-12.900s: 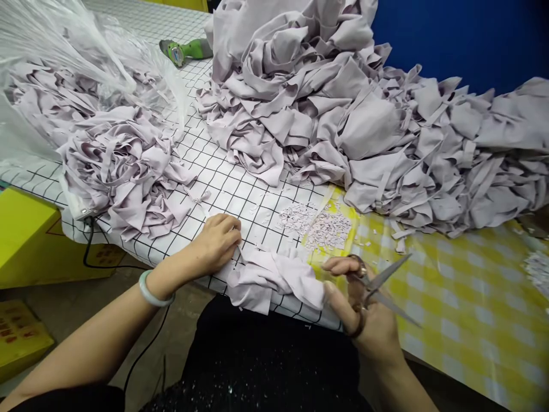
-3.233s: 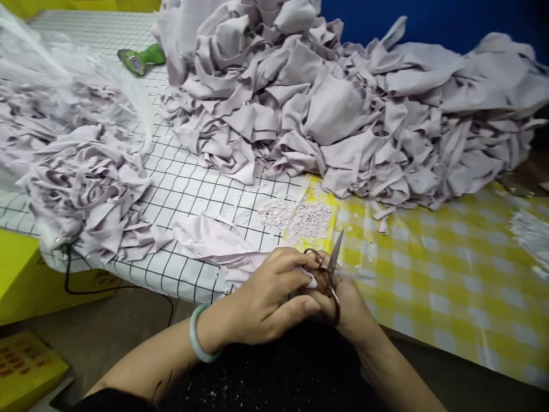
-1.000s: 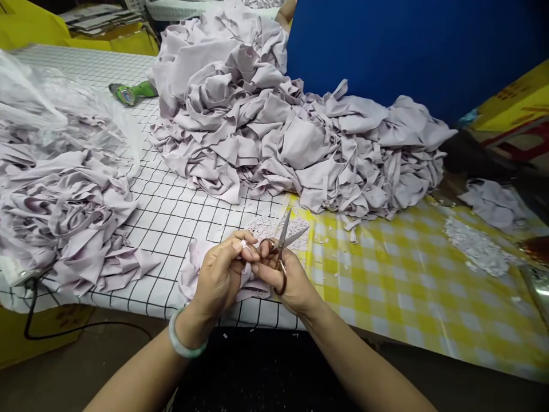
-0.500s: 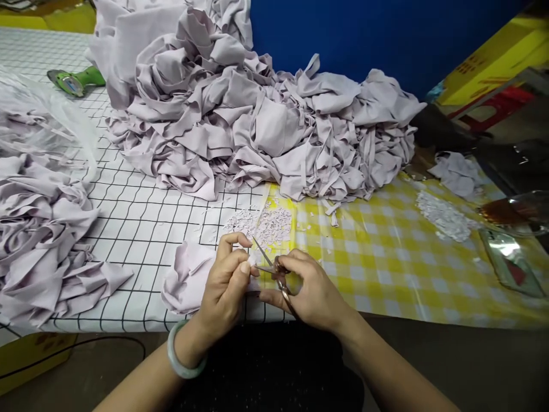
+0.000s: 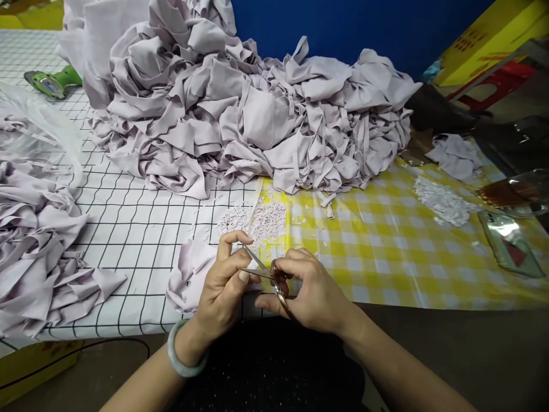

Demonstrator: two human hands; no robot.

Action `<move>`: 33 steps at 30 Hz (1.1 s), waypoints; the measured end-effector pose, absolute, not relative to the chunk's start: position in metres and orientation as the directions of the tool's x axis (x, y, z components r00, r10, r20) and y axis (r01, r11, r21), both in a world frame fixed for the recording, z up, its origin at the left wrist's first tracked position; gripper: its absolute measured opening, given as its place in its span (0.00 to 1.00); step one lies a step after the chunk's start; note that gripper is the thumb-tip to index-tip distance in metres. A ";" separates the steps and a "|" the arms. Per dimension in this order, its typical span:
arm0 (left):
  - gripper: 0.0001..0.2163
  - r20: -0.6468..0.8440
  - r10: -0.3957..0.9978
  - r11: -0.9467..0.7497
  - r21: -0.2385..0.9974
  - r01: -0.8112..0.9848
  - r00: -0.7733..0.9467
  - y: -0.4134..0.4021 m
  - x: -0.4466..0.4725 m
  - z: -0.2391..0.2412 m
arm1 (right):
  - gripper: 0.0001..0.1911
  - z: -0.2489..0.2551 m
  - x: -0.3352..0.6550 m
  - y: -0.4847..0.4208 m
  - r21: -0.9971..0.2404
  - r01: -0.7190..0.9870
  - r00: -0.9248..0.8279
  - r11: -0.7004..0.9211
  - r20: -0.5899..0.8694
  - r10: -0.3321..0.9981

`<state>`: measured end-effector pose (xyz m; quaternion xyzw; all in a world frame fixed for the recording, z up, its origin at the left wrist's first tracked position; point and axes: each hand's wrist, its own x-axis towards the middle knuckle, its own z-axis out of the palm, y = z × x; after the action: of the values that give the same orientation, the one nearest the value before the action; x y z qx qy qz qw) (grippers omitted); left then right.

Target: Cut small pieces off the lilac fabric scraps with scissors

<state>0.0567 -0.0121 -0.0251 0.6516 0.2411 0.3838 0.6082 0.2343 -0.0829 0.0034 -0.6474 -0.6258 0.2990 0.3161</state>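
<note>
Pinched between the thumb and fingers of my left hand is a piece of pale lilac fabric, most of which spreads out beneath and left of the hand. A pale green bangle circles that wrist. My right hand grips a pair of scissors by its bronze handles. Their blades are parted and point left, at my left fingertips, where a small edge of fabric shows. Just beyond the hands lies a scatter of tiny fabric clippings.
A large heap of lilac cloth pieces fills the back; another pile lies left, beside clear plastic. A green-handled tool sits back left. On the right are white scraps, a phone and a glass with brown liquid.
The view has shifted slightly, so the table's contents sit further left and higher. Both hands stay close together, and the scissor blades have moved nearer the left fingertips.
</note>
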 end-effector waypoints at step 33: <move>0.13 0.292 0.683 -0.198 0.956 -0.216 0.669 -0.007 0.064 -0.026 | 0.33 -0.006 0.231 -0.094 -0.833 0.545 0.095 -0.094 -0.050 0.994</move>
<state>0.0642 -0.0068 -0.0263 0.6805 0.1717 0.3685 0.6096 0.2311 -0.0937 -0.0063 -0.6593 -0.5836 0.3348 0.3355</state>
